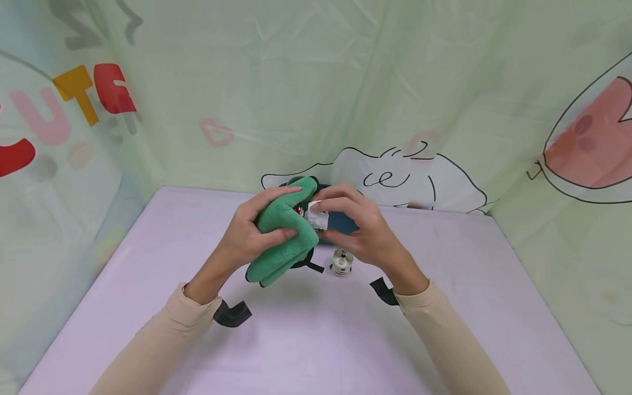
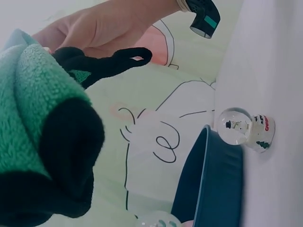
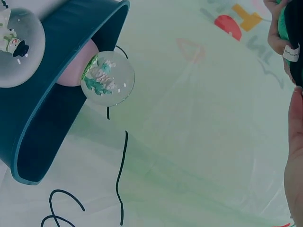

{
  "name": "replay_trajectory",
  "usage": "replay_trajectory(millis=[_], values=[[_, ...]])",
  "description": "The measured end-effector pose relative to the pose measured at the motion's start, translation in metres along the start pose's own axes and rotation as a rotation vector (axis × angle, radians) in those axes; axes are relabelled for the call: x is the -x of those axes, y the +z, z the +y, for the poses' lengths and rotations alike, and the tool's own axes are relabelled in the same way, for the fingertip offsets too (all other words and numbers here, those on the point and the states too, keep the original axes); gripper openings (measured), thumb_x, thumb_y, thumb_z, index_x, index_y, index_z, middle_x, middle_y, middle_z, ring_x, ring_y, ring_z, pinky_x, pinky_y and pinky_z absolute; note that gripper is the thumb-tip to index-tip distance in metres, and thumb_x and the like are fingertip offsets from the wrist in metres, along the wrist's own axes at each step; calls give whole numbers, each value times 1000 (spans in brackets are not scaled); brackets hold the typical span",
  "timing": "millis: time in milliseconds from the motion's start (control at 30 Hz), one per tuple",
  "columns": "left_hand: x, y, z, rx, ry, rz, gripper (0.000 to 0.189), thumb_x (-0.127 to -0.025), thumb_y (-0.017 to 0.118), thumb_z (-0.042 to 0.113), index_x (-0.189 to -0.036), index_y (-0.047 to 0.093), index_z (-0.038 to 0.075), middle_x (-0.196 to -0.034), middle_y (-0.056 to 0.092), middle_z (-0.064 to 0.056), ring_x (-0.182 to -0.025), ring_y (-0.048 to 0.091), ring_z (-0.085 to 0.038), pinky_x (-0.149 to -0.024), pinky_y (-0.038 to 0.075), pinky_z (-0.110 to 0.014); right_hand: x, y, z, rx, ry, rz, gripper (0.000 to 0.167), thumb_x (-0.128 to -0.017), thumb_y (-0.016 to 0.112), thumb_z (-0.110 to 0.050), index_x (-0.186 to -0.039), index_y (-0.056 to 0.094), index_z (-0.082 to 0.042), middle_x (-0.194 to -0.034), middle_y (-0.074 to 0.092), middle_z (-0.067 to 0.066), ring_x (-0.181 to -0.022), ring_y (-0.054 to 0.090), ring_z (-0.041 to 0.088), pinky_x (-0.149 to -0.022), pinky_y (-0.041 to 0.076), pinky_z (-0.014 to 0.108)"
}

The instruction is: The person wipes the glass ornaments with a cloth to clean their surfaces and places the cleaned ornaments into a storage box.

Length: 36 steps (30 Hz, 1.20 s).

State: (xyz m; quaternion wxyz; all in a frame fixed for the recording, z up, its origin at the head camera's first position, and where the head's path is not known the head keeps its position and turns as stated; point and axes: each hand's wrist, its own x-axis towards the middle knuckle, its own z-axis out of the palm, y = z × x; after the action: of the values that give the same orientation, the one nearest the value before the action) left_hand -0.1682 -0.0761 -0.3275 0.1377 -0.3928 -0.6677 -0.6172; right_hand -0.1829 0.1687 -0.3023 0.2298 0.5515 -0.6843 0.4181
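In the head view, the person's left grip was curled on a folded green cloth, the thumb on the near side. The right grip pinched a small whitish thing beside the cloth's fold. Cloth and whitish thing were both held above the pale desk. A spot of red showed in the fold, but the cloth hid the rest, so I could not tell what it was. Behind the hands stood a blue bin, mostly covered by them. A snow globe stood on the desk in front, quite small in this view.

In the left wrist view, which was turned sideways, the cloth was cut by the left edge, and its black border hung near the camera. The right hand's fingertips were hidden behind the cloth. The snow globe stood just beside the bin, while a clear ball was cut at the lower edge.

In the right wrist view, both hands were cut off at the right edge, so from there I could not tell their grip. A white tag on the cloth had letters too small to read. The ball showed whole, above a pink base partly hidden by the bin's wall.
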Motion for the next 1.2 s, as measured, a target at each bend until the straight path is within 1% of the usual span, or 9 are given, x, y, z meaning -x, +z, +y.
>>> replay_trajectory(millis=[133, 200, 300, 467, 567, 667, 833, 933, 1200], values=[[-1, 0, 1, 17, -48, 5, 59, -87, 80, 13, -141, 58, 7, -131, 65, -7, -103, 64, -24, -89, 53, -32, 0, 0, 0, 32, -22, 7, 34, -83, 75, 10, -113, 64, 0, -119, 59, 21, -112, 59, 30, -97, 49, 27], [-1, -1, 3, 24, -76, 6, 59, -87, 80, 11, -142, 58, 9, -129, 66, -7, -101, 64, -24, -88, 53, -32, 0, 1, 0, 45, -33, 12, 36, -80, 70, 16, -112, 65, -1, -119, 59, 23, -113, 59, 31, -97, 48, 26], [-1, -1, 5, 23, -123, 2, 60, -87, 79, 11, -143, 58, 13, -129, 66, -6, -101, 64, -24, -87, 54, -33, 0, 1, 2, 53, -49, 14, 32, -83, 66, 14, -111, 65, -1, -119, 59, 23, -114, 58, 31, -97, 48, 27], [1, -1, 6, 22, -175, -34, 61, -89, 79, 16, -146, 55, 17, -132, 64, -5, -103, 63, -23, -88, 54, -32, 1, 0, 4, 34, -53, 22, 26, -87, 72, -2, -113, 67, 0, -115, 63, 19, -111, 60, 28, -98, 49, 28], [2, -1, 4, 26, -151, -52, 62, -90, 79, 20, -146, 54, 15, -133, 63, -5, -103, 62, -24, -88, 54, -33, 2, 0, 3, 8, -31, 29, 31, -85, 76, -5, -115, 68, 2, -114, 65, 16, -108, 63, 25, -94, 52, 28], [1, 0, 3, 18, -108, -55, 63, -89, 80, 23, -146, 53, 12, -136, 62, -6, -106, 61, -25, -89, 53, -33, 2, -1, 1, -23, 4, 37, 37, -81, 78, -1, -116, 68, 3, -114, 66, 15, -107, 64, 23, -89, 55, 28], [1, 1, 2, -7, -70, -63, 63, -89, 80, 24, -145, 54, 10, -141, 59, -5, -113, 59, -24, -94, 50, -33, 2, -2, -3, -51, 98, 46, 43, -78, 84, -3, -118, 69, 1, -113, 68, 13, -103, 65, 20, -83, 59, 28], [2, 2, 1, -18, -55, -72, 62, -89, 80, 20, -144, 54, 8, -140, 59, -6, -114, 59, -24, -94, 49, -34, 3, -3, -4, -53, 165, 43, 44, -77, 85, -6, -119, 70, -1, -111, 69, 10, -97, 66, 18, -80, 59, 28], [-1, 1, 3, -91, 26, -85, 66, -81, 82, -1, -141, 56, 8, -136, 60, -8, -118, 57, -24, -97, 47, -34, 2, -4, -6, -106, 302, 38, 44, -77, 83, 0, -119, 70, -3, -106, 72, 5, -86, 70, 17, -73, 61, 33]])
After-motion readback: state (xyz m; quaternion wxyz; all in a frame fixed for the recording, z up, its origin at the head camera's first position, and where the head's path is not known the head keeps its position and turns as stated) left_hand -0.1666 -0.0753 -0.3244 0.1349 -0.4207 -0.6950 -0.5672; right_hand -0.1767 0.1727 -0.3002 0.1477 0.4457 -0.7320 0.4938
